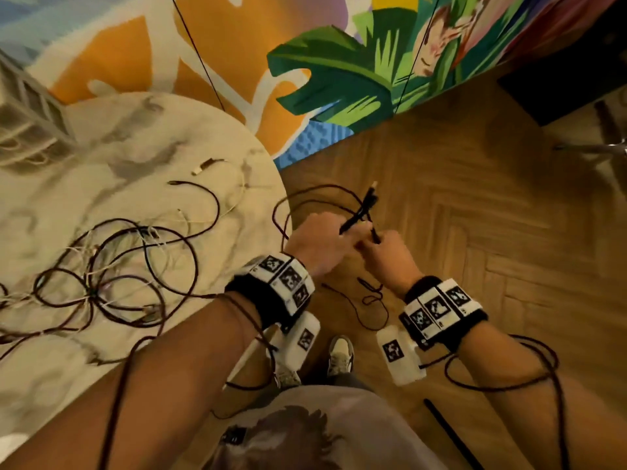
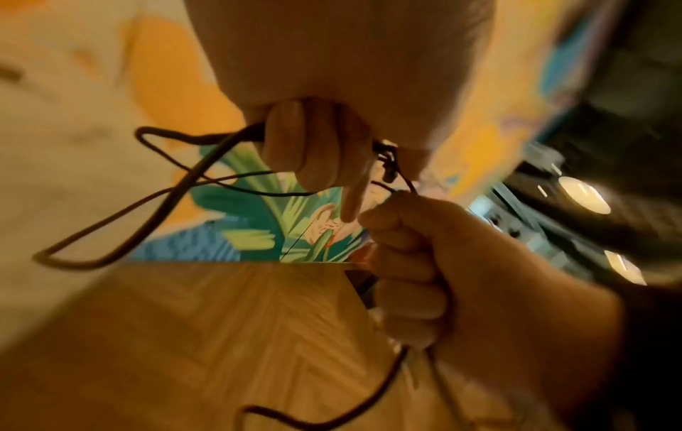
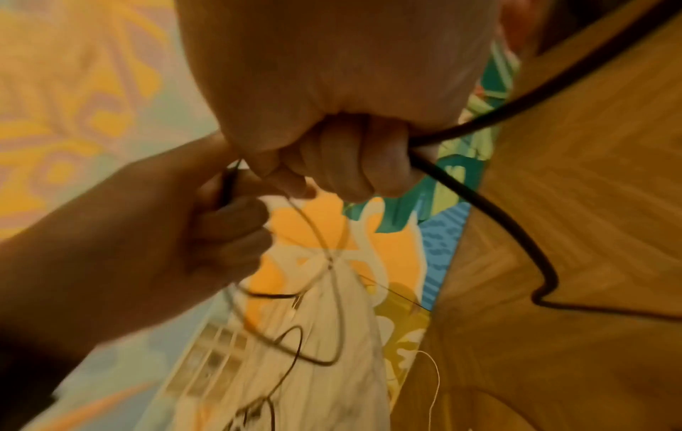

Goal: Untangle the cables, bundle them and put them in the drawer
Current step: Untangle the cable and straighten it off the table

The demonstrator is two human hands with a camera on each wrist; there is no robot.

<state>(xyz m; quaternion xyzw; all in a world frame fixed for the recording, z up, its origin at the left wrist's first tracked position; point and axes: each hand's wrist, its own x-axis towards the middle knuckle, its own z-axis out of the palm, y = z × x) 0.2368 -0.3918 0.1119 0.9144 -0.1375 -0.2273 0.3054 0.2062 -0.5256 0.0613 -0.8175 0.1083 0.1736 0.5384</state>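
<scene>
Herringbone wood floor (image 1: 458,212) fills the right of the head view, a bright patterned rug (image 1: 237,62) lies beyond it, and a round marbled table (image 1: 84,212) takes the left side.

On that table, furthest left, sits a tangle of cables (image 1: 112,283): dark loops crossed with thin pale ones, still knotted together near the middle. A pale slatted box (image 1: 23,110) stands at the table's far left edge; whether it is the drawer I cannot tell.

Just past the table's right edge, over the floor, the left hand (image 1: 315,242) has its fingers curled round 1 black cable (image 1: 364,203), with loops of it trailing back toward the table. The left wrist view shows the fingers (image 2: 317,145) closed on the cord and 1 finger pointing down.

Touching it on the right, the right hand (image 1: 386,256) is a closed fist on another stretch of the same cable; the right wrist view shows the cord (image 3: 479,198) leaving the fist and hanging toward the floor. A plug end sticks up between the 2 hands.

By my reading, the step in hand is working this 1 cable free and starting to coil it. Bundling is not yet done and nothing is stowed. The next move likely calls for drawing the trailing loops clear of the pile without dragging the tangle off the table, then winding even turns.
</scene>
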